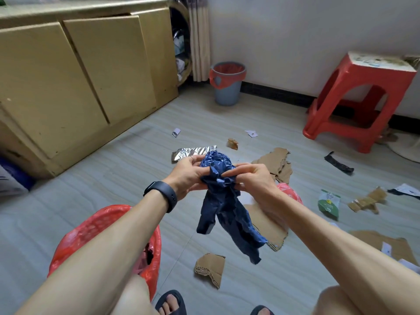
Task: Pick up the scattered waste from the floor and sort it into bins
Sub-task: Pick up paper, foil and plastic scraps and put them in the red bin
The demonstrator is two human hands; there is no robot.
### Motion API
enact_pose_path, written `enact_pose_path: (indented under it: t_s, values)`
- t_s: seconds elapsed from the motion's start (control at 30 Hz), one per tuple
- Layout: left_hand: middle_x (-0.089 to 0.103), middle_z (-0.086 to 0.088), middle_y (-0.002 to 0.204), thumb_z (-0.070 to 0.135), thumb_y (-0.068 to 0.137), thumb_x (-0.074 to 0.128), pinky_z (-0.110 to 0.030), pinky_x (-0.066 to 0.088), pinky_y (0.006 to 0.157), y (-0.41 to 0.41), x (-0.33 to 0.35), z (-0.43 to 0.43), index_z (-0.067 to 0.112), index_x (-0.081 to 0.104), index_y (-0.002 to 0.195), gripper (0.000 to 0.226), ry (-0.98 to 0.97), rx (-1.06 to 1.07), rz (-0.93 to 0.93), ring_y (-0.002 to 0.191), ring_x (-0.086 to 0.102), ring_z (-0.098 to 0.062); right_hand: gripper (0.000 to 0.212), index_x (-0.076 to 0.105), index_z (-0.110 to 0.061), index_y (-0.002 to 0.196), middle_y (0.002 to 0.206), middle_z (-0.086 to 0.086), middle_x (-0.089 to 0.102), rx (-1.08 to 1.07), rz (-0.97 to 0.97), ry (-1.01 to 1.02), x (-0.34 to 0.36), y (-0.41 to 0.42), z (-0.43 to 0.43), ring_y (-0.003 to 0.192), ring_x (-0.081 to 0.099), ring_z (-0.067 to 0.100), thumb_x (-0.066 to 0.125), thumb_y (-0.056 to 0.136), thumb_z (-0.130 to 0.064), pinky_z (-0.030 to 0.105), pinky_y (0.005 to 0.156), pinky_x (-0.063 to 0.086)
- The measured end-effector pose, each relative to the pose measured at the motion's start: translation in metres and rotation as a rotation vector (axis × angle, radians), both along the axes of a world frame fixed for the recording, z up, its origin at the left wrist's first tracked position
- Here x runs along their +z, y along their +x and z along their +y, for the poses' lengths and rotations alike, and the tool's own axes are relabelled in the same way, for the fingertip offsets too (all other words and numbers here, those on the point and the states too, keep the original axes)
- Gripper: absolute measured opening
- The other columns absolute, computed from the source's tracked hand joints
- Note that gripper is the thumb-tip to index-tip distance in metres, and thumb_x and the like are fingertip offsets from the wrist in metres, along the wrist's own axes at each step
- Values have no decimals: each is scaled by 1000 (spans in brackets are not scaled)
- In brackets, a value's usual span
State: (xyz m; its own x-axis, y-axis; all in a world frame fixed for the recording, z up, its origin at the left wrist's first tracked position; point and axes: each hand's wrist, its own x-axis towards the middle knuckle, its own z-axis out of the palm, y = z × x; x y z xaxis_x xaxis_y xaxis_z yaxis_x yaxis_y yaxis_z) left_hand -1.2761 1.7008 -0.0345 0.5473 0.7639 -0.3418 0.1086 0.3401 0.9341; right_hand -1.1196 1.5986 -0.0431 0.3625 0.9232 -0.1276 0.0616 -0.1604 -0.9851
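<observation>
A crumpled dark blue plastic bag (223, 208) hangs above the floor in the middle of the view. My left hand (187, 175) and my right hand (252, 178) both grip its bunched upper part, and its tail dangles below. Under my left forearm stands a bin lined with a red bag (91, 226). A grey bin with a red liner (227, 81) stands by the far wall. Waste lies scattered on the floor: a foil strip (193, 152), torn cardboard (210, 268), a green packet (329, 202), a black strip (338, 163).
A yellow cabinet (75, 83) runs along the left. A red plastic stool (361, 98) stands at the right by the wall. More cardboard (280, 162) and paper scraps (176, 132) lie ahead and to the right. My sandalled feet show at the bottom edge.
</observation>
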Motion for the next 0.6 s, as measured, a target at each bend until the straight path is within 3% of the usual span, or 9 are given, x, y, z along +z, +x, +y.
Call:
enact_pose_path:
  t_s: [0.1, 0.13, 0.2, 0.27, 0.37, 0.5, 0.6]
  values:
    - [70, -13, 108, -3, 80, 76, -42, 63, 70, 2, -2, 1, 7, 64, 108, 32, 63, 68, -26, 87, 70, -26, 15, 70, -8, 89, 101, 11, 67, -22, 336, -14, 5, -3, 2, 99, 64, 31, 66, 75, -8, 43, 91, 56]
    - [70, -15, 105, -5, 80, 76, -43, 62, 71, 2, -2, 1, 5, 65, 105, 30, 77, 92, -35, 86, 70, -27, 28, 62, -9, 100, 106, 10, 63, -28, 372, -44, 5, -2, 4, 101, 64, 31, 74, 77, -19, 44, 94, 56]
    - [71, -17, 103, -8, 77, 77, -41, 63, 70, 3, -2, 1, 0, 67, 106, 32, 97, 119, -55, 83, 70, -27, 58, 51, -16, 122, 121, 3, 58, 34, 267, -177, 0, 3, 5, 113, 63, 30, 76, 82, -49, 46, 102, 51]
    - [72, -17, 97, -11, 74, 78, -37, 62, 65, 5, -2, -1, -3, 68, 106, 34, 131, 141, -56, 78, 72, -25, 65, 50, -25, 132, 127, 2, 64, 158, 175, -253, -3, 2, 1, 111, 67, 27, 72, 81, -59, 47, 101, 52]
    - [73, -13, 96, -14, 72, 79, -29, 60, 61, 6, 0, -6, -4, 71, 97, 28, 229, 122, -40, 75, 73, -20, 53, 56, -21, 132, 116, 9, 72, 101, 229, -152, -6, -2, 1, 98, 74, 28, 76, 87, -38, 48, 91, 58]
    - [71, -6, 115, -16, 78, 68, -27, 60, 67, 5, 3, -8, 0, 75, 96, 25, 257, -4, 12, 84, 71, -17, 39, 61, -16, 124, 111, 20, 71, -21, 253, -65, -6, -2, 3, 91, 75, 34, 71, 89, -2, 46, 82, 61]
    - [73, 6, 113, 8, 75, 62, -34, 55, 86, 1, 7, -8, 16, 78, 101, 31, 155, -126, 18, 95, 67, -18, 38, 65, -12, 117, 105, 22, 72, -83, 276, -31, -5, 0, 1, 89, 75, 35, 59, 90, 14, 41, 78, 63]
